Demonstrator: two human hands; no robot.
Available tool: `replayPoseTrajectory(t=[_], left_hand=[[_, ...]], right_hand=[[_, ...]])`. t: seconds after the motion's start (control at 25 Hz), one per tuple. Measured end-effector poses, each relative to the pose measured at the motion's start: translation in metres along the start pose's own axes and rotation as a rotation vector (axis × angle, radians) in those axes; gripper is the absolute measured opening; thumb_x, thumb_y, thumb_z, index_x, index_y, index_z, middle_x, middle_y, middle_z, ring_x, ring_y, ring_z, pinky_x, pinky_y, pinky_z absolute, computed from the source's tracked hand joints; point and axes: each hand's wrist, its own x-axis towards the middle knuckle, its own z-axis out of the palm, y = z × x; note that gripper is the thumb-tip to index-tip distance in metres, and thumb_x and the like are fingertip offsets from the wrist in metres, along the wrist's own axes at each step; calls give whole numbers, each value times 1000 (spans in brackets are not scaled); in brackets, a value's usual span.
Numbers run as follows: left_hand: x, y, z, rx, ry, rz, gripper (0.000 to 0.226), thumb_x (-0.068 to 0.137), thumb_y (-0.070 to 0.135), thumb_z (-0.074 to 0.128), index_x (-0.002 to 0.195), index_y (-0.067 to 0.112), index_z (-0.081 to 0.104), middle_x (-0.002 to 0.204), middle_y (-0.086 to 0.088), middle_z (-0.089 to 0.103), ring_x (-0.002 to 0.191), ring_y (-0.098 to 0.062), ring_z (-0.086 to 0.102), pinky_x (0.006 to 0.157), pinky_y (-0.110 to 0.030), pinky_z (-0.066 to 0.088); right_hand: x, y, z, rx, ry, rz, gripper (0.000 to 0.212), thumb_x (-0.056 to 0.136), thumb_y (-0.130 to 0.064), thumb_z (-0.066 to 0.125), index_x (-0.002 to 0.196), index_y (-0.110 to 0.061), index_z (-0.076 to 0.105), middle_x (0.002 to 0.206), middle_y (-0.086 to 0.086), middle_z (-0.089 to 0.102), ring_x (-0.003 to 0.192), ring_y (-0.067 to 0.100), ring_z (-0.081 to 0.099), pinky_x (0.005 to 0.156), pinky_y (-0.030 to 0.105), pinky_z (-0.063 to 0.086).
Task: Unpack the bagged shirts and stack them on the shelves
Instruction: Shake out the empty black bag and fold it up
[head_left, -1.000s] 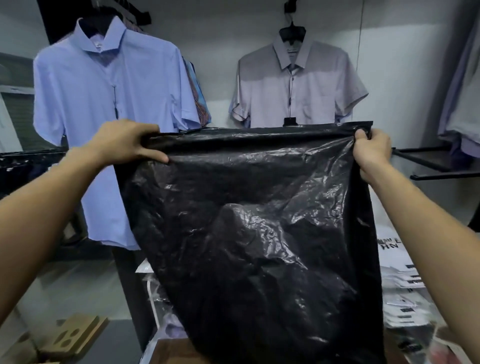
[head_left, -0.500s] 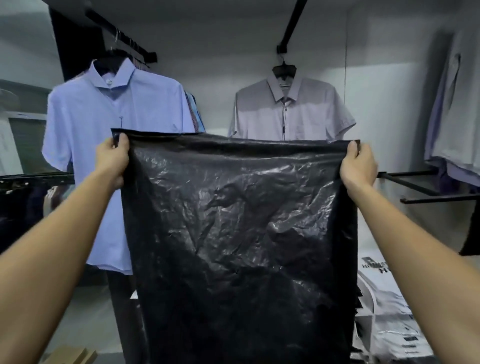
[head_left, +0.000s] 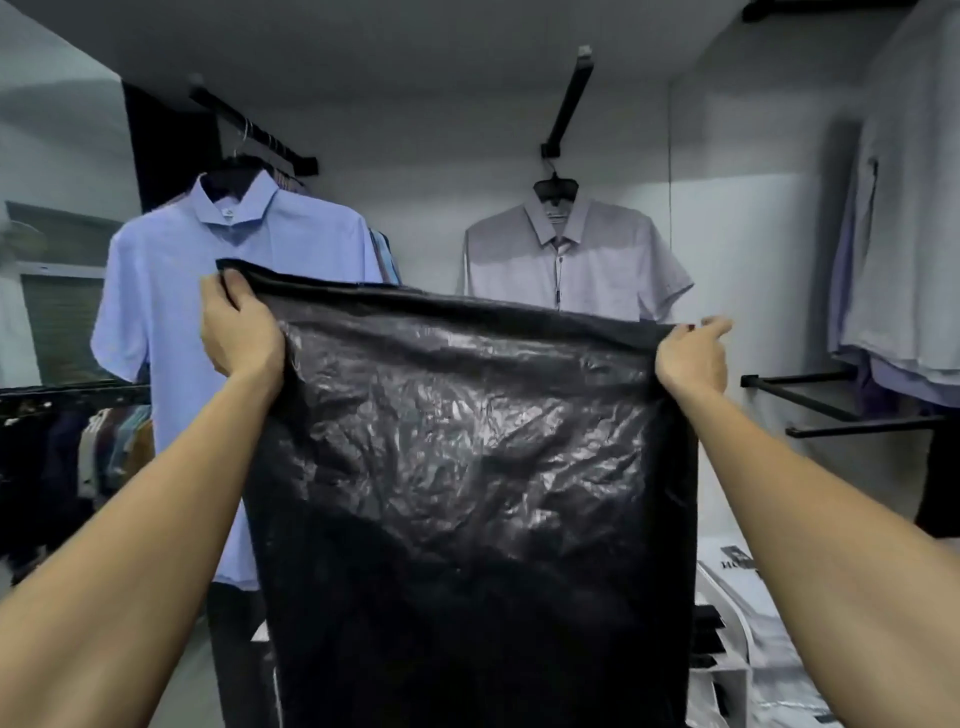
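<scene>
Black plastic bag (head_left: 467, 467) held spread at chest height by both hands, head view.
Left hand (head_left: 241, 332) grips the bag's upper left corner, fingers curled over the rim; right hand (head_left: 691, 353) pinches the upper right corner, forefinger extended. The bag hangs flat and crinkled between the forearms. Behind it hang a light blue shirt (head_left: 208, 291) at left and a pale lilac shirt (head_left: 597, 260) at centre; packaged shirts (head_left: 769, 654) lie at lower right.
</scene>
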Motion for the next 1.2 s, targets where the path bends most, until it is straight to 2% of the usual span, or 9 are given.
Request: replayPoseTrajectory(t=[0.12, 0.2, 0.32, 0.48, 0.6, 0.68, 0.92, 1.08, 1.2], left_hand=[[-8, 4, 7, -56, -96, 54, 33, 112, 34, 31, 79, 32, 33, 81, 14, 42, 81, -18, 45, 75, -24, 24], [-7, 7, 17, -109, -100, 89, 28, 111, 36, 31, 88, 23, 39, 85, 0, 47, 84, -23, 43, 75, -29, 27], [-10, 16, 26, -210, -86, 109, 27, 110, 37, 30, 103, 14, 44, 97, -9, 54, 90, -25, 46, 81, -33, 33], [8, 21, 17, -205, -67, 128, 30, 111, 38, 29, 108, 13, 46, 104, -10, 57, 98, -24, 51, 90, -32, 37], [19, 14, 10, -87, -74, 137, 45, 111, 41, 29, 132, 7, 51, 136, -19, 58, 123, -33, 52, 102, -35, 36], [27, 4, 15, -54, -136, 145, 45, 110, 43, 32, 127, 6, 53, 132, -20, 60, 121, -36, 53, 100, -37, 37], [22, -30, 51, 199, -561, 73, 44, 100, 52, 48, 122, 21, 70, 123, -11, 71, 119, -29, 62, 113, -48, 40], [-22, -20, 63, 161, -894, 80, 16, 105, 22, 55, 100, 14, 68, 93, -10, 63, 84, -22, 57, 64, -21, 48], [-39, -12, 74, 193, -1028, 65, 25, 106, 17, 51, 83, 10, 59, 76, -7, 53, 64, -13, 49, 48, -13, 39]], right_hand=[[-12, -3, 5, -221, -56, -361, 56, 102, -44, 50, 149, -15, 44, 147, 21, 48, 135, 40, 44, 111, 49, 33], [-31, -28, 8, -151, -349, -690, 69, 93, -62, 62, 149, -24, 49, 150, 8, 52, 139, 28, 47, 115, 45, 34], [-58, -61, 15, -284, -829, -723, 102, 68, -80, 76, 153, -38, 38, 145, -6, 57, 137, 17, 48, 116, 42, 36], [-56, -68, 11, -191, -1124, -666, 41, 78, -47, 88, 91, -11, 73, 81, -14, 71, 79, 4, 67, 81, 31, 53], [-68, -75, -4, -129, -1215, -667, 28, 79, -36, 89, 93, -15, 76, 85, -5, 79, 78, 10, 74, 74, 28, 59], [-77, -84, -7, -150, -1239, -817, 20, 83, -26, 87, 94, -14, 76, 88, -7, 78, 79, 6, 72, 73, 23, 56], [-110, -108, 6, -111, -927, -1543, 5, 91, -22, 78, 94, -22, 81, 162, 2, 35, 148, 24, 27, 121, 48, 24], [-152, -120, 0, -175, -1191, -1639, 31, 84, -11, 68, 68, -36, 64, 168, -3, 30, 159, 24, 10, 124, 49, 10], [-178, -116, 10, -162, -1196, -1732, 13, 83, -18, 62, 72, -26, 64, 133, -6, 63, 147, 23, 38, 123, 52, 17]])
